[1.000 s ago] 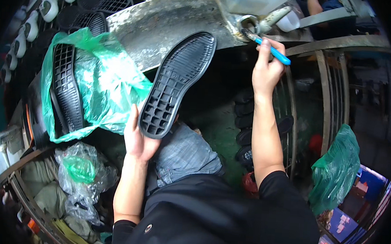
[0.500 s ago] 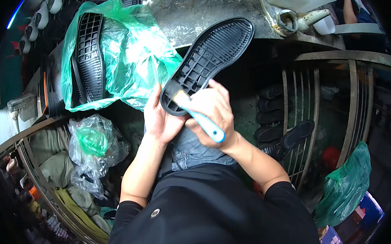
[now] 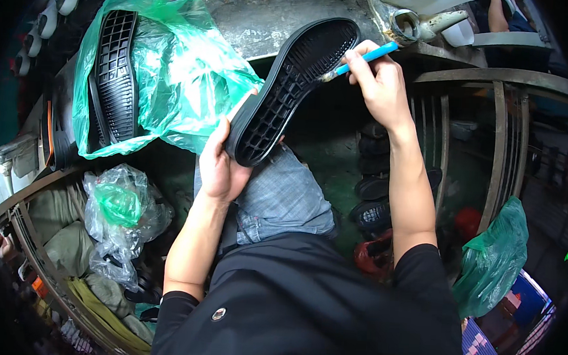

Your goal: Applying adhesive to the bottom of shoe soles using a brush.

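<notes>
A black shoe sole (image 3: 283, 89) with a gridded heel and ribbed forefoot is tilted above my lap. My left hand (image 3: 226, 167) grips it by the heel end, thumb along its left side. In my right hand (image 3: 382, 82) is a brush (image 3: 367, 57) with a blue handle, pinched between thumb and fingers. Its bristle end meets the right rim of the sole, near the forefoot. Left of this, a green plastic bag (image 3: 186, 80) lies with more black soles (image 3: 118, 70) on it.
Behind the sole is a worn, stained bench top (image 3: 248, 22), with a round-mouthed container (image 3: 405, 25) at its right. Metal racks (image 3: 498, 145) stand to the right, dark soles (image 3: 369, 212) beside them. A clear plastic bag (image 3: 122, 213) lies at left. Another person's arm (image 3: 497, 13) shows far right.
My right hand has moved up and right with the brush, from the heel to the right rim by the forefoot. The sole has tilted, its far end shifting slightly left.
</notes>
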Demonstrator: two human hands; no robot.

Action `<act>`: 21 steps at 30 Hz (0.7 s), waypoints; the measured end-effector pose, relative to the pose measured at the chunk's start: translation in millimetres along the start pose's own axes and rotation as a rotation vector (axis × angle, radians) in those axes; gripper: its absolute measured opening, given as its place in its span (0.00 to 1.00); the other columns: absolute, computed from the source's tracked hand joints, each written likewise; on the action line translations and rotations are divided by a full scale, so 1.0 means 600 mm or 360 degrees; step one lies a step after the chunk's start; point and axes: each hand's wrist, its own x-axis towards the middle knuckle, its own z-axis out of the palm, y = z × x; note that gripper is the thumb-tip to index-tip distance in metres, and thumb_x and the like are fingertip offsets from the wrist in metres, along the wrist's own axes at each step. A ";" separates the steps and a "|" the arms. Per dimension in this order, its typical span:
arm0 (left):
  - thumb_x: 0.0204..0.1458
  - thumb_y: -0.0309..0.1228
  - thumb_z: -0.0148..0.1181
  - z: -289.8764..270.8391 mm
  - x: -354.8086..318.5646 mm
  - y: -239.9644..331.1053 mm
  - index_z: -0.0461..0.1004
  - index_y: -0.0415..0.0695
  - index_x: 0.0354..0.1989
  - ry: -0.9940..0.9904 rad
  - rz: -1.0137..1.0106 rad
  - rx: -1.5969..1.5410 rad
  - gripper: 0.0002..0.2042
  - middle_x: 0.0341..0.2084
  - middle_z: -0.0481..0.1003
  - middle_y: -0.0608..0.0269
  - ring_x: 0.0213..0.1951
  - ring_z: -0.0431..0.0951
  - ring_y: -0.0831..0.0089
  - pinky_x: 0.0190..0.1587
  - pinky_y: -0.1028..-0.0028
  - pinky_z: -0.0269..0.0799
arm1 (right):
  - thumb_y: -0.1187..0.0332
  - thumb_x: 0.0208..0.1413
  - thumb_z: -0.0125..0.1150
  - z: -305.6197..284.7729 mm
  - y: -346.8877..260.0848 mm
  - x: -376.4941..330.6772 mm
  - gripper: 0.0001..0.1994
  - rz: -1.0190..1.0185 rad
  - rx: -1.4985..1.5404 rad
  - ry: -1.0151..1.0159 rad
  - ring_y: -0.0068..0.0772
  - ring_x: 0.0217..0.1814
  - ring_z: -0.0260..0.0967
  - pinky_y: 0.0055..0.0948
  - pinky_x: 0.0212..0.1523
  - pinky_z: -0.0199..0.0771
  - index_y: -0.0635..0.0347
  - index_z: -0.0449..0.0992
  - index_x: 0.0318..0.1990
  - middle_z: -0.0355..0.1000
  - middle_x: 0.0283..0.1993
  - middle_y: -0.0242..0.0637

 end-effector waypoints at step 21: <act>0.78 0.53 0.35 -0.001 -0.009 0.002 0.53 0.38 0.83 0.0019 -0.0049 -0.0079 0.36 0.79 0.62 0.44 0.77 0.66 0.45 0.77 0.41 0.62 | 0.64 0.74 0.65 0.007 0.073 0.009 0.11 -0.0155 -0.0120 0.1083 0.28 0.30 0.79 0.32 0.35 0.77 0.63 0.80 0.42 0.81 0.28 0.37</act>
